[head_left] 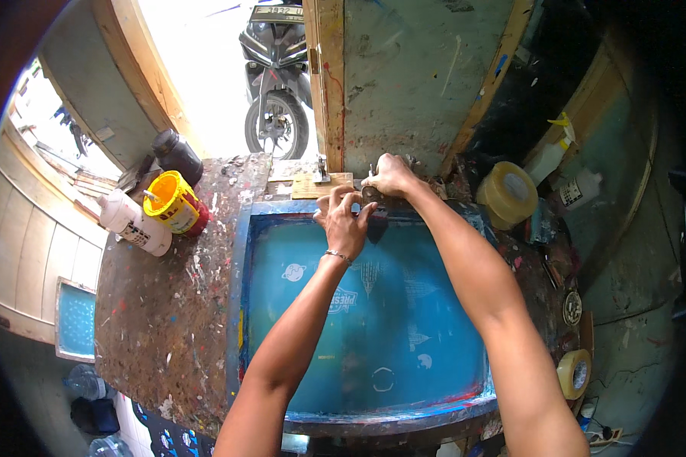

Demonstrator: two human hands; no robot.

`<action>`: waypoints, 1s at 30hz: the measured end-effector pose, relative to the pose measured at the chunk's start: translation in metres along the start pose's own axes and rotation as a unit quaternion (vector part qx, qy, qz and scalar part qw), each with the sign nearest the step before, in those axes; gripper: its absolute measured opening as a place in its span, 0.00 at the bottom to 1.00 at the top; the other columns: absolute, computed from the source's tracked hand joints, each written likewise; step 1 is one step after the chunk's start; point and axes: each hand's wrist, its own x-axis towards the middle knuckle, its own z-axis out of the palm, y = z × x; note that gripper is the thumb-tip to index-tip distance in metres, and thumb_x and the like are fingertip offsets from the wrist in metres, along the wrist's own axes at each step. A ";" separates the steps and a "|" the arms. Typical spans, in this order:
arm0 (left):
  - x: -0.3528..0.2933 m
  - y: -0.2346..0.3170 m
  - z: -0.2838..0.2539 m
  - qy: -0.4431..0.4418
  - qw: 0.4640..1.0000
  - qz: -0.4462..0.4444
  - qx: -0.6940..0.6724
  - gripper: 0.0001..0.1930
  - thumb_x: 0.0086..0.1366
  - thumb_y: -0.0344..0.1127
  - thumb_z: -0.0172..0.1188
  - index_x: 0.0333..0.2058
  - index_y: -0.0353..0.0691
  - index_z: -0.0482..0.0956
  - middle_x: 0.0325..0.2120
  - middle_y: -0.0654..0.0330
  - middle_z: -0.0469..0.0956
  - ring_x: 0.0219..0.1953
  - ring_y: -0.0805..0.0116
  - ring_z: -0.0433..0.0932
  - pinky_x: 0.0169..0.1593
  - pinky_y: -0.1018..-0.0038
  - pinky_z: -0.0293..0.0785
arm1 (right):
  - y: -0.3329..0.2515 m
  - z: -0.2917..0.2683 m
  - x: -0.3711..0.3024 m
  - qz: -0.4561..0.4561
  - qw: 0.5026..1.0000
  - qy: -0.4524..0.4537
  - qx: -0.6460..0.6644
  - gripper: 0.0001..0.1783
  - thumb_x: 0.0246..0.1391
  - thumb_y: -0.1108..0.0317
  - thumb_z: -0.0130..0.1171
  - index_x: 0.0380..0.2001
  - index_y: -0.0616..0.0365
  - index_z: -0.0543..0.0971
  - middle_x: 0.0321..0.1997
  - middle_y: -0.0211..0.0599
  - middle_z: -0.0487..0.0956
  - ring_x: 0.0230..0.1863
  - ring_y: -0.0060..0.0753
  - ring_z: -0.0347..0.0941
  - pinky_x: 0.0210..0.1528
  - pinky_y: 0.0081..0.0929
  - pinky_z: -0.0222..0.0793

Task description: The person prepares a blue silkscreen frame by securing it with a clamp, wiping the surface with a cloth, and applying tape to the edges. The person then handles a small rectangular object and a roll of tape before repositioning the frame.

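Observation:
A silk-screen frame (pixel 240 305) with blue mesh lies on the paint-stained table, pale printed motifs showing on the mesh. At its far edge my right hand (pixel 392 177) is closed, fingers pinching a small metal part of a dark clamp (pixel 373 196). My left hand (pixel 345 221) rests over the frame's far rail just left of that clamp, fingers bent and apart, thumb near the clamp. A bracelet circles the left wrist. To the left of the hands, a second metal clamp (pixel 322 171) stands by a wooden block (pixel 312 186). My fingers partly hide the clamp.
On the table's (pixel 160 320) left side stand a yellow paint tub (pixel 171 199), a white bottle (pixel 136 221) and a dark jar (pixel 177 154). Tape rolls (pixel 507 194) and a spray bottle (pixel 552 156) crowd the right. A motorbike (pixel 276 91) stands outside the doorway.

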 end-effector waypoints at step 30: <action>0.026 0.021 0.031 -0.111 0.955 0.167 0.217 0.37 0.64 0.58 0.52 0.56 0.27 0.62 0.41 0.38 0.76 0.48 0.45 0.75 0.54 0.56 0.66 | 0.055 -0.004 0.075 -0.096 0.950 -0.275 0.112 0.21 0.57 0.52 0.62 0.47 0.56 0.82 0.41 0.34 0.84 0.34 0.31 0.79 0.36 0.36 0.78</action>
